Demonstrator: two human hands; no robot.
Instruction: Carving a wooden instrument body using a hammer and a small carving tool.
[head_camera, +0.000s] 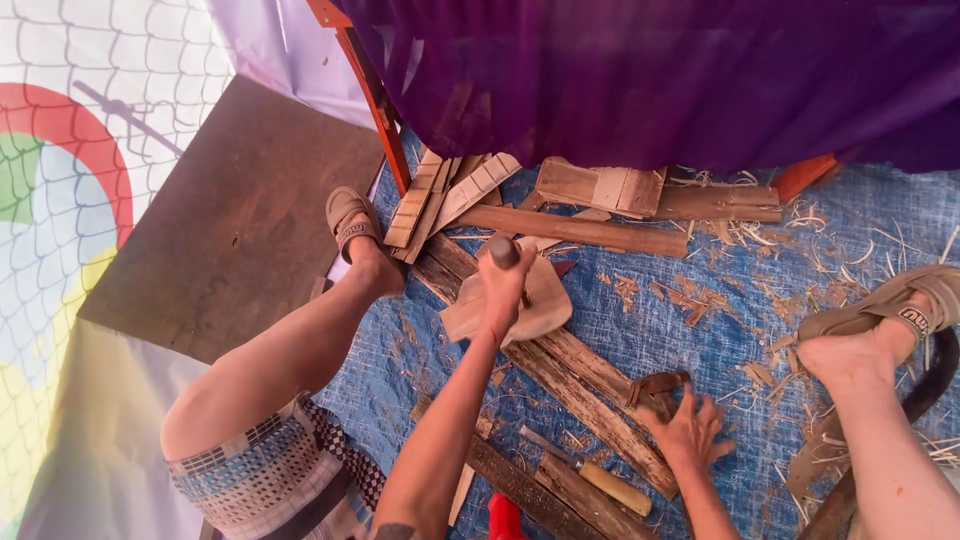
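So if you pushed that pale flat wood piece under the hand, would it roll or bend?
Probably neither. The pale wood piece looks flat and broad, so it should slide, not roll. It seems thick and stiff, unlikely to flop. It rests on a rough log, so it may rock unless the left hand steadies it.

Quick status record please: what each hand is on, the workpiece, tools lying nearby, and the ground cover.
left hand: gripping a tool handle, held upright over the wood piece
right hand: spread flat on a long plank
wood piece: pale, shaped, resting on the plank
chisel: wooden handle, lying loose by the right hand
tarp: blue, strewn with shavings
scrap boards: piled at the far edge
feet: sandalled, one each side of the work
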